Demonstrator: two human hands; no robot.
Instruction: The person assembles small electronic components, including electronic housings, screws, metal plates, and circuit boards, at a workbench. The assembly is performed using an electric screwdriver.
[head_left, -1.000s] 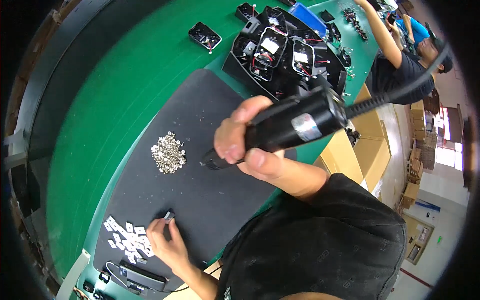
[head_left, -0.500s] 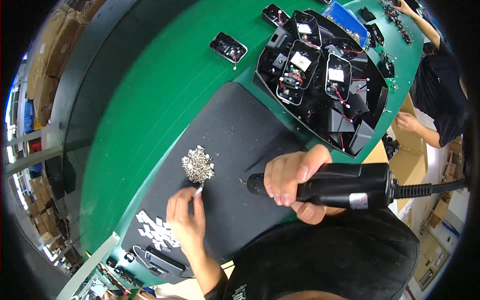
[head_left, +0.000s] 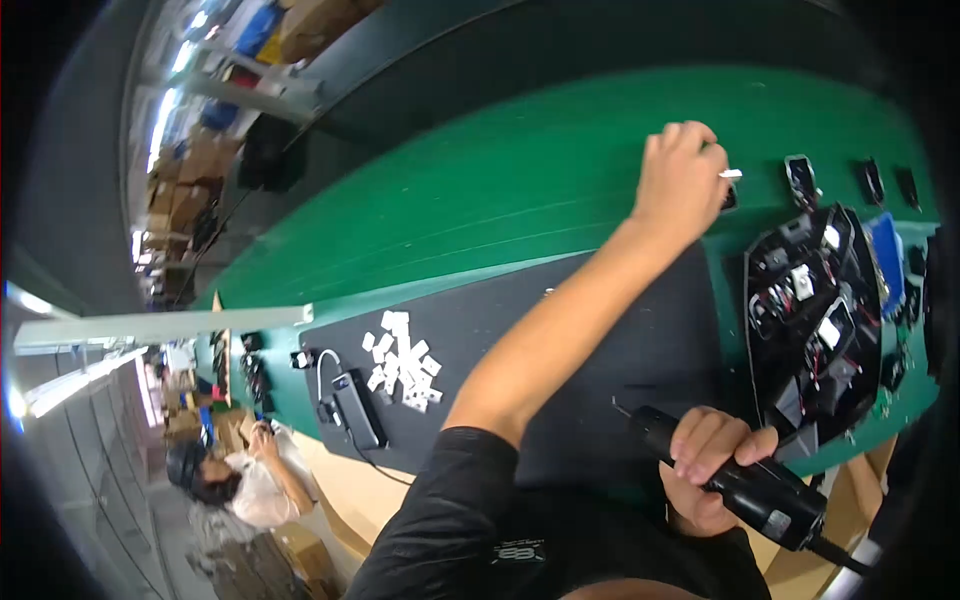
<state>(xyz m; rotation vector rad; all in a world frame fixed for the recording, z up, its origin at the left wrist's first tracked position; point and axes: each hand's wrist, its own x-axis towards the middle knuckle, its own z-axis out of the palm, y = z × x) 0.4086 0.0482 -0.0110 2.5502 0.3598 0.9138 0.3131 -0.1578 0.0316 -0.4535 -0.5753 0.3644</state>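
Note:
My left hand (head_left: 682,180) is stretched out over the far part of the green table, fingers closed, with a small white piece (head_left: 731,174) sticking out from them. Right beside these fingers is a dark case (head_left: 730,198), mostly hidden by the hand. My right hand (head_left: 708,455) is wrapped round a black electric screwdriver (head_left: 765,490). The bit points left over the black mat (head_left: 580,440), touching nothing. A heap of small white pieces (head_left: 405,370) lies on the mat's left part. My left forearm covers nearly all of the screw pile.
At the right, a black tray (head_left: 752,350) holds several cases with red wires. Beyond it stands a blue bin (head_left: 886,262); an open case (head_left: 801,182) lies farther back. A black box-shaped device (head_left: 357,408) with a cable sits at the mat's left edge. Another person (head_left: 250,475) is at lower left.
My left hand has gone from beside the screw pile to the dark case at the far side, the white piece still in it. The view has turned; my right hand keeps the screwdriver.

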